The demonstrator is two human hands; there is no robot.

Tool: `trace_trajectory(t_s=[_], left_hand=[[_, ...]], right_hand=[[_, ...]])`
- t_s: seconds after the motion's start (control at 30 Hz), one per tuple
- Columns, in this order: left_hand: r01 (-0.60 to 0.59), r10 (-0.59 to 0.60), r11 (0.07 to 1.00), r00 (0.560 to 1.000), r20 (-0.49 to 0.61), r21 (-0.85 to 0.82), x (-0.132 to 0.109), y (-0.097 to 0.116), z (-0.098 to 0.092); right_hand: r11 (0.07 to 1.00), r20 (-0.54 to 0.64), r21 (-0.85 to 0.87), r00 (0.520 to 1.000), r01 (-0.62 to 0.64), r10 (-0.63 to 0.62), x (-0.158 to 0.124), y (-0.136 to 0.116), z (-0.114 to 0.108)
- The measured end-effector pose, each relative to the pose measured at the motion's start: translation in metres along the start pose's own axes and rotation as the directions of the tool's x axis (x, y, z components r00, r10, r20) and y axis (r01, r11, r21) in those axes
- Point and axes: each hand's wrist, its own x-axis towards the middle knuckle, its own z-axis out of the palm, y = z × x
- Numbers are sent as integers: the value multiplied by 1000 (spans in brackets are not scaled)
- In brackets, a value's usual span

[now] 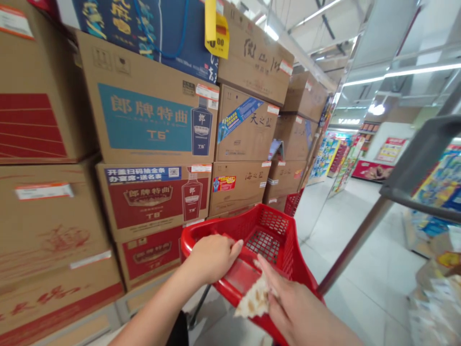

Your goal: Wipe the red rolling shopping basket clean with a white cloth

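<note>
A red plastic shopping cart (248, 271) stands in front of me, its basket with a grid bottom pointing away. My left hand (215, 257) is closed over the near rim of the cart, thumb pointing right. Pinched in my right hand (284, 293) is a crumpled whitish cloth (254, 300) with brownish spots, hanging over the cart's near right edge. Part of the cloth is hidden by my fingers, and whether it is paper or fabric I cannot tell.
Stacked cardboard liquor cartons (154, 125) line the left side, with a blue gift bag (173, 38) on top. A slanted metal pole (356, 245) with a dark grey bracket (414, 163) rises at right. Pale tiled floor (345, 216) and stocked shelves (324, 156) lie beyond.
</note>
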Motion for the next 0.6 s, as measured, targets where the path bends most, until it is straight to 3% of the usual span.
trace_trajectory(t_s=[0.07,0.17,0.33,0.43,0.53,0.6], left_hand=[[3,-3,1000,1000,4,-2,5,-2,0],[11,-11,1000,1000,14,-11,11,-6,-1],[32,-30,999,999,44,-37,10,-7,-1],[42,-40,998,997,61,-38,9,-6,-1],[55,-52,998,995,90,-23,12,-8,-2],[61,-58,998,994,96,-26,16,-9,-2]], right_hand=[[994,-16,-100,999,-51,50,9,0,6],[991,-11,-132,1000,-8,7,16,5,12],[981,112,33,975,190,-193,12,19,-2],[979,182,80,963,185,-197,12,20,-8],[994,136,32,984,109,-112,16,20,-4],[989,91,9,984,150,-150,20,23,-1]])
